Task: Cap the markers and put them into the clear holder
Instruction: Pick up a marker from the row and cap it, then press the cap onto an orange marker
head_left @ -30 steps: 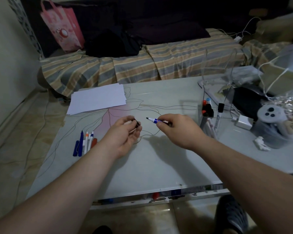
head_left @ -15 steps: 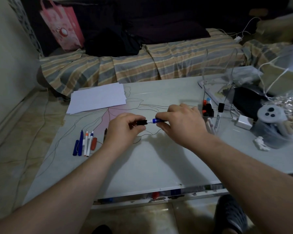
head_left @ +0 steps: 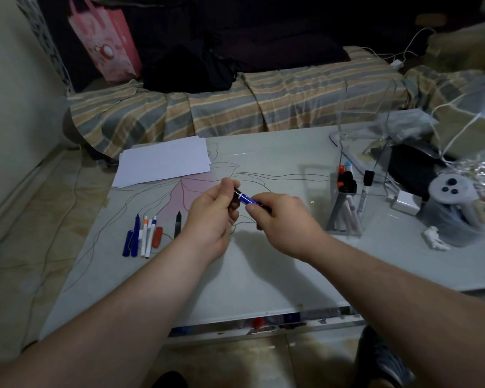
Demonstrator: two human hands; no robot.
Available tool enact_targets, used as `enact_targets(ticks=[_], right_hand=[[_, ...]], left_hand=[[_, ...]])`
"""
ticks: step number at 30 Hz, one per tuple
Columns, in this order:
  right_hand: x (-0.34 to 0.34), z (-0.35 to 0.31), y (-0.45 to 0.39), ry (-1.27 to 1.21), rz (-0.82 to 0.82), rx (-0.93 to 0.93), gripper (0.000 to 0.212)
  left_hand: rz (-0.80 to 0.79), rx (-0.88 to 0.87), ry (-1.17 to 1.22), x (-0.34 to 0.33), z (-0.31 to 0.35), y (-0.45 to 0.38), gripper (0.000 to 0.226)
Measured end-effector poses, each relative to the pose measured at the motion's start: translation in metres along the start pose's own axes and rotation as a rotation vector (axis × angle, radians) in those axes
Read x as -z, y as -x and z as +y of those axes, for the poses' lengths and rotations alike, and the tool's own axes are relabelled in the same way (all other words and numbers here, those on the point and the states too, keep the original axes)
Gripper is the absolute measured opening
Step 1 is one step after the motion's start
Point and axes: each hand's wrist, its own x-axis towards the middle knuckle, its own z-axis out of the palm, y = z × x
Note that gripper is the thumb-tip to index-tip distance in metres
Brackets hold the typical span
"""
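Head view: the left hand (head_left: pixel 212 212) pinches the cap onto the blue marker (head_left: pixel 247 199) gripped by the right hand (head_left: pixel 277 219), so capping looks nearly done; next, carry it right to the holder (head_left: pixel 347 208).

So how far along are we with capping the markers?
Done: several capped markers stand in the clear holder. In hand: left hand and right hand grip the blue marker, cap apparently on. Left: loose markers and caps on the table, including a black one.
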Motion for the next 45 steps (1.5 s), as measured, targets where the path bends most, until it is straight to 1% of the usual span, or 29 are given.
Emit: enact_targets(ticks=[5,7,9,11,13,14,16,18,20,21,22,24,26,28,30,31,33,36,37,41,43,45], right_hand=[[-0.003,-0.004,0.0,-0.002,0.054,-0.017,0.03],[-0.001,-0.005,-0.001,-0.03,0.035,-0.025,0.029],[0.004,-0.006,0.0,-0.072,-0.009,-0.027,0.023],[0.012,-0.007,0.002,-0.059,-0.066,0.005,0.016],[0.024,-0.004,0.004,0.046,-0.057,0.083,0.012],[0.032,-0.001,0.003,0.095,-0.01,0.129,0.012],[0.056,0.007,0.0,0.128,0.173,0.167,0.013],[0.09,0.016,-0.003,0.005,0.425,0.09,0.018],[0.125,0.031,-0.004,-0.228,0.644,-0.029,0.017],[0.138,0.041,-0.003,-0.307,0.708,-0.091,0.016],[0.147,0.054,-0.001,-0.324,0.735,-0.153,0.016],[0.154,0.079,0.004,-0.241,0.697,-0.259,0.015],[0.152,0.096,0.009,-0.004,0.564,-0.306,0.018],[0.149,0.1,0.011,0.299,0.464,-0.286,0.035],[0.145,0.097,0.011,0.506,0.424,-0.206,0.06],[0.143,0.094,0.011,0.547,0.414,-0.17,0.065],[0.137,0.094,0.012,0.581,0.38,-0.166,0.059],[0.134,0.091,0.012,0.639,0.317,-0.209,0.03],[0.134,0.09,0.011,0.656,0.294,-0.208,0.025],[0.135,0.087,0.013,0.671,0.21,-0.217,0.041],[0.136,0.082,0.011,0.661,0.266,-0.217,0.044],[0.131,0.071,0.005,0.636,0.391,-0.202,0.045]], left_hand=[[0.035,-0.061,-0.036,-0.008,0.001,0.001,0.021],[0.038,-0.055,-0.049,-0.008,0.003,0.001,0.02],[0.042,-0.071,-0.075,-0.007,0.003,0.003,0.019],[0.02,-0.111,-0.094,-0.01,0.003,0.006,0.016],[-0.051,-0.13,-0.057,-0.019,0.003,0.01,0.012],[-0.092,-0.125,-0.019,-0.025,0.002,0.011,0.012],[-0.148,-0.117,0.039,-0.038,-0.001,0.012,0.019],[-0.159,-0.112,-0.005,-0.053,-0.008,0.011,0.027],[-0.175,-0.076,-0.062,-0.066,-0.018,0.013,0.028],[-0.189,-0.051,-0.087,-0.072,-0.023,0.014,0.027],[-0.202,-0.033,-0.115,-0.077,-0.028,0.016,0.027],[-0.232,-0.024,-0.197,-0.085,-0.037,0.019,0.025],[-0.258,-0.029,-0.284,-0.089,-0.045,0.02,0.023],[-0.281,-0.032,-0.353,-0.091,-0.052,0.02,0.024],[-0.298,-0.034,-0.403,-0.091,-0.056,0.02,0.027],[-0.3,-0.035,-0.417,-0.092,-0.058,0.02,0.028],[-0.296,-0.036,-0.427,-0.093,-0.059,0.019,0.029],[-0.297,-0.039,-0.442,-0.094,-0.059,0.019,0.028],[-0.3,-0.043,-0.453,-0.093,-0.059,0.019,0.027],[-0.33,-0.099,-0.516,-0.085,-0.058,0.019,0.023],[-0.336,-0.126,-0.586,-0.077,-0.055,0.017,0.021],[-0.325,-0.142,-0.657,-0.064,-0.051,0.014,0.02]])
